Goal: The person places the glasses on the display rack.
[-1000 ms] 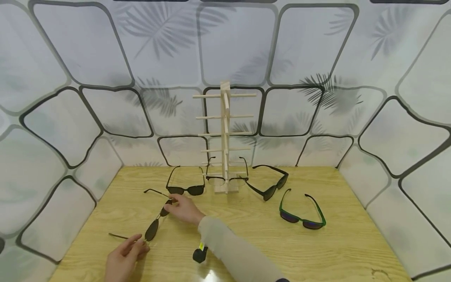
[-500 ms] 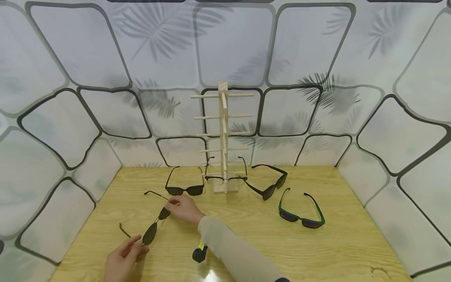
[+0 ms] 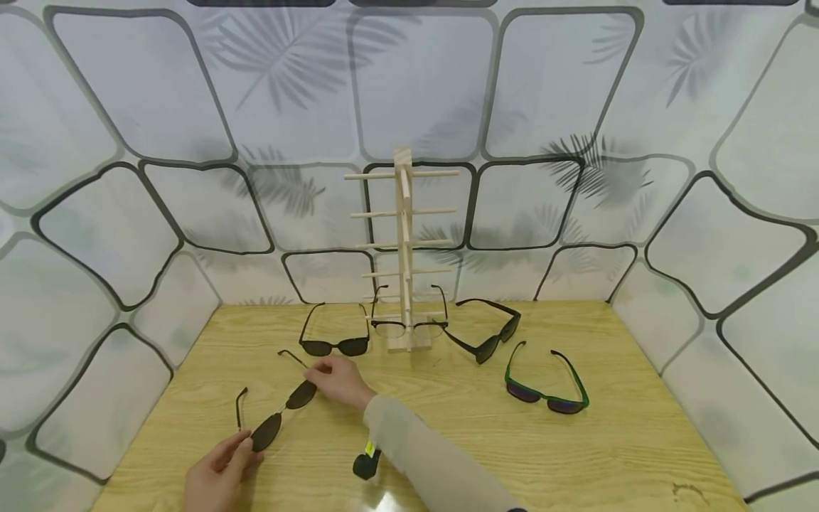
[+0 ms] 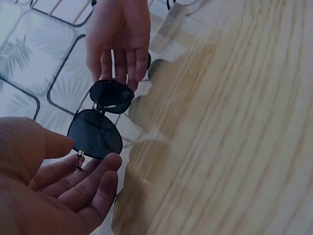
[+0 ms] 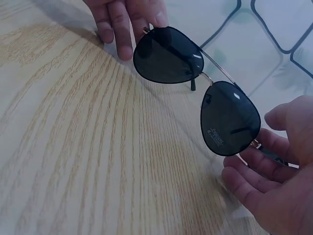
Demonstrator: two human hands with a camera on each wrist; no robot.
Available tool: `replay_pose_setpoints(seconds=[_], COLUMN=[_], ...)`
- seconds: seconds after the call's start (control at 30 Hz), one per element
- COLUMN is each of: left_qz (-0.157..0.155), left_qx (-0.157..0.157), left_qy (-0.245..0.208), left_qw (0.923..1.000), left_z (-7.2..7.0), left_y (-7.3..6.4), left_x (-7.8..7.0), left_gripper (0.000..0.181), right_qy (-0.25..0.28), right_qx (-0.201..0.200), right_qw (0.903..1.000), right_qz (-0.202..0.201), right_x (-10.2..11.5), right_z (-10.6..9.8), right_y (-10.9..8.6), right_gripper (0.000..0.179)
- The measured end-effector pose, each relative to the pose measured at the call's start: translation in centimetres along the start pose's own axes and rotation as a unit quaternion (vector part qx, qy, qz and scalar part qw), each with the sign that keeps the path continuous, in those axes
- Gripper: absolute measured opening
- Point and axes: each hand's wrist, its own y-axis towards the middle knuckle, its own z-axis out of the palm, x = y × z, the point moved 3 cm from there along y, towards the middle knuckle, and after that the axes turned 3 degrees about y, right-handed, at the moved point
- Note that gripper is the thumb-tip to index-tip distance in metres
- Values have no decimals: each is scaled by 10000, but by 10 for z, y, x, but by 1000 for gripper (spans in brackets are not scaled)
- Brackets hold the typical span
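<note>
A pair of dark aviator sunglasses [image 3: 266, 432] with a thin metal frame is held between both hands over the left part of the table. My left hand [image 3: 216, 472] pinches its near end at the hinge, thumb beside the lens [image 4: 95, 133]. At the far end, my right hand [image 3: 340, 384] grips the other hinge and temple. Both temples stand unfolded, pointing away toward the back. In the right wrist view, small pale lettering shows on one lens [image 5: 230, 120], with the right hand [image 5: 283, 166] next to it and the left hand [image 5: 128, 22] beyond.
A wooden display rack [image 3: 404, 235] with several pegs stands at the back; clear-lens glasses [image 3: 409, 327] sit low on it. Black sunglasses [image 3: 335, 347] lie left of it, another black pair [image 3: 488, 347] and a green-framed pair [image 3: 547, 398] right. A small black object [image 3: 366, 466] lies near the right sleeve.
The aviator sunglasses have turned between the hands: the near temple has swung from pointing left to pointing toward the back. Both hands have stayed almost in place.
</note>
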Motion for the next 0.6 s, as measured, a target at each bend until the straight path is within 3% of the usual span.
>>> replay_pose_setpoints(seconds=[0.27,0.43,0.6], left_qz=[78,118,462], left_qx=[-358,-215,-61], left_qy=[293,266,-66], left_qw=[9989,9993,9989], left_z=[-4,-6,-9], left_y=[-1,0,-1], left_x=[-1,-3,-9], left_gripper=[58,63,61], right_qy=[258,600,625], right_qx=[5,12,62], right_qw=[9996,9979,9979], right_qz=[89,251,124], right_x=[0,-2,0], right_z=[-4,-7,-12], right_y=[-6,-9,-11], right_gripper=[23,22,23])
